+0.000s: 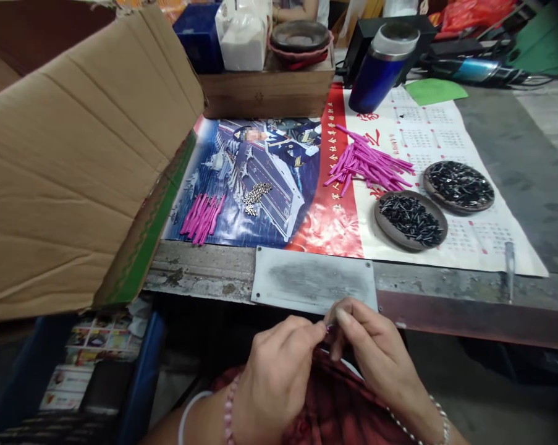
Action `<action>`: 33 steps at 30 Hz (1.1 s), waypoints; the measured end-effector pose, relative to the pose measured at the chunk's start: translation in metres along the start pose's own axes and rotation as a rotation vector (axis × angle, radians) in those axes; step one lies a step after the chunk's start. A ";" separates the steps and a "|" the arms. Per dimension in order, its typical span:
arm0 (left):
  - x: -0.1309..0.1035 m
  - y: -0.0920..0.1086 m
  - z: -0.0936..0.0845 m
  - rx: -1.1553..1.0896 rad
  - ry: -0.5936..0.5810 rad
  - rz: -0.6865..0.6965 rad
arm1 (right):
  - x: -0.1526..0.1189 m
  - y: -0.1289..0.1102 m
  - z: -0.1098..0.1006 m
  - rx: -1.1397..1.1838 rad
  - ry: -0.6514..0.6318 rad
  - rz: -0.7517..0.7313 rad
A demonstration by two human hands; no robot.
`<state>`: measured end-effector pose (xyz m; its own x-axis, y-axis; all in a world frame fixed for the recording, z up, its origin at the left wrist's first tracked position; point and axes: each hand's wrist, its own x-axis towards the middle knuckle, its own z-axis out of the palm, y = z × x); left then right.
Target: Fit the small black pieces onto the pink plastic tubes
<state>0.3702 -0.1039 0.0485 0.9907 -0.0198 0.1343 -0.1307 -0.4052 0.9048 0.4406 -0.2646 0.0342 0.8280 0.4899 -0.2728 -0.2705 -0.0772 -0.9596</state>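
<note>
Above my lap, just in front of the table edge, my two hands meet at the fingertips. My left hand [283, 361] is closed, and a small pink tip pokes out between its thumb and forefinger; the rest of that pink piece is hidden in the fist. Thumb and fingers of my right hand [374, 343] are pinched together right beside that tip, around something too small to make out. Beyond the hands lies a scuffed metal plate [313, 279], fixed at the table edge. Slim pink sticks lie in a larger pile [366, 162] and a smaller bunch [202, 217].
Two shallow bowls hold small dark metal parts: a near bowl [381, 230] and a far bowl [429, 191]. Tiny metal pieces [256, 196] lie on the poster. A cardboard box [84, 161] blocks the left. A blue tumbler [376, 77], wooden box [267, 93] and screwdriver [510, 272] are also there.
</note>
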 end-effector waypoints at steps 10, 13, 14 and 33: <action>0.002 -0.011 0.005 -0.803 0.099 -0.654 | -0.005 0.014 0.021 -0.167 0.093 -0.229; -0.002 -0.011 0.008 -0.838 0.156 -0.657 | -0.001 0.015 0.024 -0.333 0.146 -0.404; -0.003 -0.010 0.010 -0.836 0.164 -0.652 | 0.000 0.016 0.025 -0.392 0.167 -0.453; 0.019 -0.007 -0.045 0.022 0.025 -0.114 | 0.001 0.023 -0.001 0.216 -0.361 0.117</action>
<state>0.3887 -0.0600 0.0633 0.9979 0.0499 0.0415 -0.0165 -0.4231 0.9060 0.4358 -0.2667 0.0122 0.5713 0.7638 -0.3002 -0.4805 0.0147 -0.8769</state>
